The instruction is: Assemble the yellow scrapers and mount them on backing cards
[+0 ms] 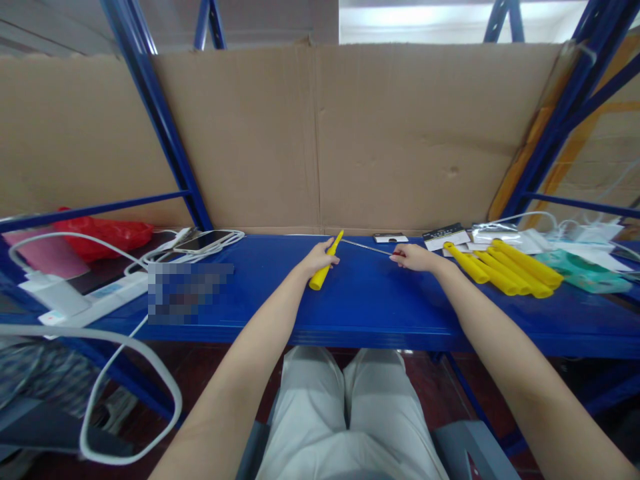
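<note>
My left hand (324, 259) is closed around a yellow plastic handle-shaped piece (320, 277), tilted with its narrow end up and away from me. Between the fingers of my right hand (414, 257) is a thin metal rod (367, 247) with a bit of red at the held end; its exact kind is too small to make out. The rod reaches left, and its far tip lies close to the upper part of the yellow piece. Whether the two touch, I cannot tell. Both hands are just above the blue shelf top (370, 300).
Several more yellow handle pieces (525, 267) lie at the right beside a green plastic packet (583, 270). Black-and-white cards (446, 236) rest behind them. A power strip (100, 300), white cables and a phone (203, 241) occupy the left. Cardboard (320, 140) walls the back.
</note>
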`<control>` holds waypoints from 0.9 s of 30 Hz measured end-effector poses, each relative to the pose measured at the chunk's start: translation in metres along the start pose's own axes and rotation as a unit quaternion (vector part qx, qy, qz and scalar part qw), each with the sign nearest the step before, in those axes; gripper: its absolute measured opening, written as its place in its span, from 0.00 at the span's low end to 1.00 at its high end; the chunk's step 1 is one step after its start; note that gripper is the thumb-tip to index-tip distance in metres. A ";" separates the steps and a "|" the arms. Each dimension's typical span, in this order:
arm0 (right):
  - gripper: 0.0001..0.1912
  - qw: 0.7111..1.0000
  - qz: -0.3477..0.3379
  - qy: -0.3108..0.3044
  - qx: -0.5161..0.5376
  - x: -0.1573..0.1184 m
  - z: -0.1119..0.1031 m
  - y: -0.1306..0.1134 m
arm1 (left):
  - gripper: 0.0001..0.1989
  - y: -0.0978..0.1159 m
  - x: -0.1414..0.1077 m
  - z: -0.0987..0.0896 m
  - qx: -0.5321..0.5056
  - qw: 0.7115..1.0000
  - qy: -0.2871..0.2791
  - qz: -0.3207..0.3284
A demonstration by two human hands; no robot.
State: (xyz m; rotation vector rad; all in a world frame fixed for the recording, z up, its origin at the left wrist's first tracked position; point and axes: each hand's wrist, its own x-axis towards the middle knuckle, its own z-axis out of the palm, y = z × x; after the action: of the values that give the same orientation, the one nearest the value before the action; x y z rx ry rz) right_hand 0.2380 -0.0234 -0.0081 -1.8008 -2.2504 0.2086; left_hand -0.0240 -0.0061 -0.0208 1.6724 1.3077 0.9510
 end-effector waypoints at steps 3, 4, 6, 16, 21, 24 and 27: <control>0.07 0.999 0.007 0.009 -0.032 0.000 -0.002 0.004 | 0.44 -0.002 0.000 0.000 -0.001 1.000 0.000 -0.001; 0.07 0.999 0.010 0.011 -0.041 0.000 -0.002 0.005 | 0.44 -0.002 0.000 0.001 -0.002 1.000 -0.002 -0.003; 0.07 0.998 0.014 0.012 -0.054 0.000 -0.003 0.006 | 0.43 -0.002 0.000 0.001 -0.003 1.000 -0.005 -0.007; 0.09 0.998 0.031 0.006 -0.057 0.000 -0.003 0.007 | 0.41 -0.002 -0.001 0.001 -0.007 1.000 -0.010 -0.020; 0.09 0.997 0.028 0.009 -0.074 0.003 -0.001 0.014 | 0.39 -0.001 0.000 0.001 0.024 1.000 0.001 0.001; 0.09 0.995 0.020 0.012 -0.095 0.004 -0.001 0.016 | 0.38 0.001 -0.003 0.003 0.057 0.998 0.008 -0.007; 0.08 0.993 0.024 0.012 -0.111 0.003 -0.002 0.017 | 0.38 0.000 -0.002 0.007 0.074 0.997 0.006 -0.020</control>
State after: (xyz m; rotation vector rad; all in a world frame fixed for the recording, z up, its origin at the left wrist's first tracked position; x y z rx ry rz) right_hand 0.2539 -0.0166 -0.0104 -1.9555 -2.2937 -0.0578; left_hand -0.0179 -0.0086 -0.0242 1.7469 1.4447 0.8604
